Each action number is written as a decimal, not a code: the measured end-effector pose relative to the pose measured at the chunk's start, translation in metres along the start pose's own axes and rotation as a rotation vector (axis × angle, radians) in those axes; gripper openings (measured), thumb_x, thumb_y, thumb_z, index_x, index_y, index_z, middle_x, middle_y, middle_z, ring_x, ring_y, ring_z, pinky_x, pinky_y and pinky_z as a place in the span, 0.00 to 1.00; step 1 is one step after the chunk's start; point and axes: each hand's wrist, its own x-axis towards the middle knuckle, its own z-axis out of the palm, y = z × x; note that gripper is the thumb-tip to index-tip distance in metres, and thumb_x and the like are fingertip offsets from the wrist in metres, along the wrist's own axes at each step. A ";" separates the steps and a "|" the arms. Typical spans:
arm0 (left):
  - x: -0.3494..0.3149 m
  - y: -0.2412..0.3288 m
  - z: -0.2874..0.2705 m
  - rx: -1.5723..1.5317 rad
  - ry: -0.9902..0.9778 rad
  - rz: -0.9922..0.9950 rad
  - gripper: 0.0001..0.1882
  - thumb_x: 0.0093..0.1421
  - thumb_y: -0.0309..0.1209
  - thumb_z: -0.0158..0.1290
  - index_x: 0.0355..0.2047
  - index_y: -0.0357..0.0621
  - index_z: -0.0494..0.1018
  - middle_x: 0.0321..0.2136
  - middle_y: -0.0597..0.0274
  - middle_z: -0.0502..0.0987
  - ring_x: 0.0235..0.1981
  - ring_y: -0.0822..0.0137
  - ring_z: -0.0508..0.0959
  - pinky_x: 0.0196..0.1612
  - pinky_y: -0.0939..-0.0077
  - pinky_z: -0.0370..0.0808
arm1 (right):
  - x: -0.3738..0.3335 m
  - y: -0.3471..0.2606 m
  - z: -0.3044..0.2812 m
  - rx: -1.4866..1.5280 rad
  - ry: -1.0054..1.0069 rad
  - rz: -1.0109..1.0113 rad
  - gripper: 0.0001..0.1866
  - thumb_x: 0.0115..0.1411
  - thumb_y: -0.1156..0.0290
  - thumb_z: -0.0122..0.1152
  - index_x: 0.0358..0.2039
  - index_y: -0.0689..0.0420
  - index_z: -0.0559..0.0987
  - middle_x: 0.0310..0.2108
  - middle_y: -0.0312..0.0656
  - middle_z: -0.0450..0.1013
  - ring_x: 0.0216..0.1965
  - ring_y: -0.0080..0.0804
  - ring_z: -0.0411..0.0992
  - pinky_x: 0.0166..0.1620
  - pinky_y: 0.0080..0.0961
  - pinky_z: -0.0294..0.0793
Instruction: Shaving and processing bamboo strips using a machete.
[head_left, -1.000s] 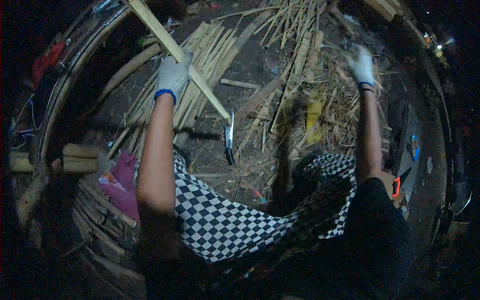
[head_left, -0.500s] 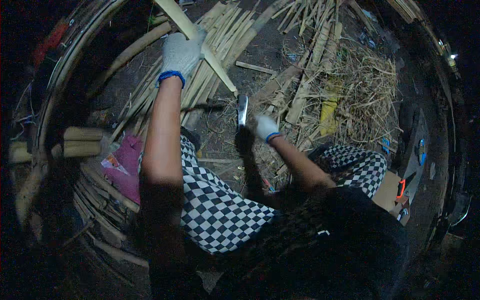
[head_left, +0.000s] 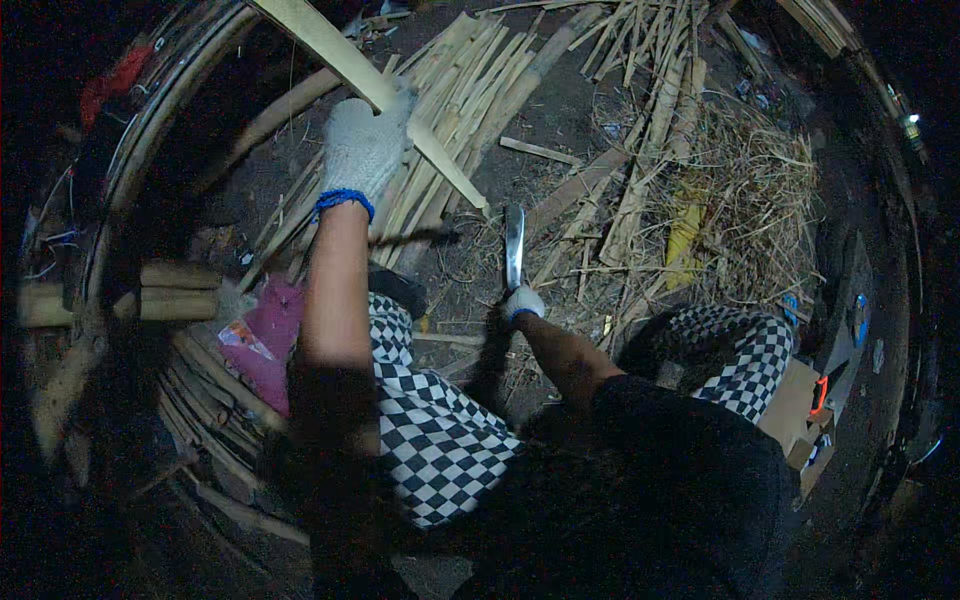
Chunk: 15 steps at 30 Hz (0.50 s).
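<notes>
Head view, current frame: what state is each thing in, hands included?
Left hand: gloved, closed around the pale strip.
Right hand: gloved, closed on the handle end of the knife.
Pale strip: held aslant, flat-split.
Knife: blade bare, pointing away from the person.
Split strips: lying roughly side by side.
Shavings: loose, tangled.
Orange-handled saw: lying unheld.
Small light: lit.

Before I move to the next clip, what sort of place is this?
Probably a rough bamboo or wood workspace; it is too dark to tell whether it is indoors. Three things show it: the pile of split strips, the heap of tangled shavings and the knife in the right hand.
</notes>
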 end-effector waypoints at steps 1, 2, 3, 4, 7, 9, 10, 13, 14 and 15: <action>0.001 0.007 0.005 -0.019 -0.008 0.015 0.24 0.57 0.47 0.51 0.34 0.34 0.75 0.24 0.48 0.77 0.26 0.60 0.80 0.31 0.68 0.74 | 0.005 0.010 -0.006 0.000 0.021 0.014 0.22 0.49 0.57 0.59 0.41 0.58 0.75 0.36 0.50 0.76 0.38 0.46 0.75 0.40 0.38 0.74; -0.001 0.011 0.005 0.010 0.021 0.041 0.23 0.56 0.47 0.51 0.33 0.35 0.76 0.24 0.46 0.77 0.28 0.55 0.79 0.33 0.65 0.73 | -0.001 0.006 -0.011 0.053 0.067 0.043 0.21 0.48 0.58 0.60 0.40 0.57 0.76 0.37 0.51 0.76 0.39 0.46 0.75 0.41 0.38 0.75; -0.005 0.011 0.002 0.040 0.054 0.058 0.22 0.55 0.47 0.51 0.32 0.35 0.77 0.23 0.45 0.77 0.31 0.50 0.78 0.36 0.62 0.72 | -0.014 0.001 -0.019 0.101 0.107 0.067 0.21 0.46 0.59 0.61 0.39 0.56 0.77 0.37 0.51 0.75 0.40 0.46 0.75 0.41 0.38 0.75; -0.005 0.007 0.004 0.037 0.056 0.054 0.22 0.55 0.47 0.51 0.32 0.35 0.77 0.23 0.45 0.77 0.31 0.50 0.78 0.36 0.62 0.72 | -0.024 -0.001 -0.030 0.095 0.107 0.066 0.21 0.46 0.59 0.61 0.39 0.56 0.77 0.37 0.51 0.75 0.40 0.46 0.75 0.41 0.38 0.75; -0.005 -0.003 0.004 -0.002 0.066 0.165 0.21 0.55 0.45 0.51 0.34 0.37 0.76 0.24 0.45 0.77 0.32 0.49 0.78 0.37 0.60 0.72 | -0.053 -0.020 -0.085 -0.031 0.097 -0.090 0.23 0.45 0.57 0.61 0.40 0.57 0.76 0.36 0.52 0.76 0.39 0.47 0.75 0.40 0.39 0.75; -0.005 0.008 0.018 0.010 0.041 0.257 0.22 0.56 0.45 0.50 0.40 0.38 0.75 0.34 0.43 0.77 0.39 0.50 0.78 0.43 0.63 0.72 | -0.050 -0.004 -0.135 -0.144 0.055 -0.278 0.23 0.49 0.50 0.57 0.33 0.59 0.78 0.36 0.54 0.75 0.38 0.51 0.74 0.39 0.41 0.74; 0.004 0.001 0.020 0.133 0.085 0.200 0.20 0.55 0.43 0.50 0.40 0.40 0.75 0.36 0.44 0.77 0.43 0.50 0.76 0.46 0.62 0.70 | -0.057 -0.007 -0.159 -0.270 0.038 -0.372 0.24 0.49 0.49 0.57 0.33 0.59 0.77 0.35 0.53 0.75 0.37 0.51 0.74 0.38 0.41 0.74; -0.008 0.004 0.020 0.004 -0.017 0.181 0.20 0.55 0.42 0.50 0.41 0.41 0.75 0.37 0.44 0.77 0.41 0.50 0.76 0.45 0.60 0.70 | -0.090 -0.009 -0.240 -0.642 -0.052 -0.489 0.24 0.48 0.49 0.58 0.34 0.59 0.77 0.27 0.50 0.76 0.32 0.46 0.76 0.34 0.40 0.75; -0.008 0.028 0.030 0.060 -0.070 0.193 0.21 0.56 0.44 0.49 0.41 0.41 0.75 0.35 0.45 0.77 0.40 0.50 0.76 0.43 0.60 0.70 | -0.071 0.028 -0.270 -0.687 -0.044 -0.526 0.22 0.47 0.53 0.57 0.30 0.61 0.78 0.23 0.50 0.75 0.27 0.45 0.76 0.31 0.39 0.75; -0.010 0.022 0.026 0.071 -0.062 0.195 0.21 0.56 0.44 0.49 0.41 0.41 0.75 0.35 0.45 0.77 0.40 0.50 0.76 0.43 0.60 0.70 | -0.105 0.013 -0.297 -0.644 0.012 -0.582 0.19 0.46 0.56 0.55 0.24 0.61 0.78 0.20 0.50 0.74 0.22 0.44 0.75 0.28 0.38 0.74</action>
